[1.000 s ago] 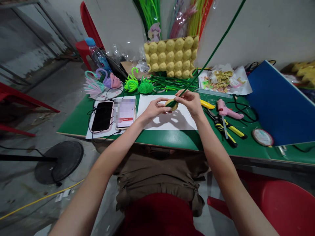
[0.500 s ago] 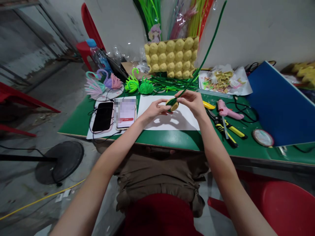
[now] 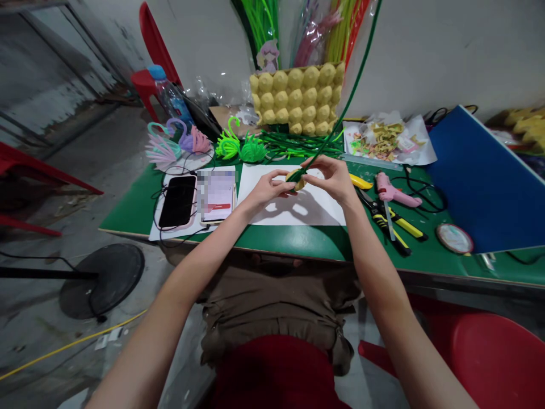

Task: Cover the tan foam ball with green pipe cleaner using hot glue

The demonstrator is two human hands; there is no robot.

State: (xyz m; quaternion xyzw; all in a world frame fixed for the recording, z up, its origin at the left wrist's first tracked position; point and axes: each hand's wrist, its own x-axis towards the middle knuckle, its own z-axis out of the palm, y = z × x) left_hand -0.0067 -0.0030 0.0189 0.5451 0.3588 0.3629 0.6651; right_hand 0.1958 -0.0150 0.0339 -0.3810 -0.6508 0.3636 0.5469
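Over a white sheet of paper [image 3: 326, 215], my left hand [image 3: 268, 190] is closed on a small yellow egg-carton cup [image 3: 300, 184]. Dark green pipe cleaner lies across the cup between my fingers. My right hand [image 3: 334, 179] pinches the green pipe cleaner [image 3: 354, 94] at the cup's upper right edge. Its long free end rises in a curve past the egg carton [image 3: 296, 96] at the back. My fingertips partly hide the cup.
Pipe-cleaner swans [image 3: 181, 139], green figures [image 3: 251, 149] and two phones [image 3: 177, 201] lie left. At right are pliers [image 3: 404, 224], a pink glue gun [image 3: 394, 193], a roll of tape [image 3: 455, 237] and a blue board [image 3: 489, 187]. Scraps [image 3: 383, 139] lie on paper behind.
The pipe cleaner's free end has swung slightly left. The cup has turned a little in my fingers, and both hands stay in nearly the same place.
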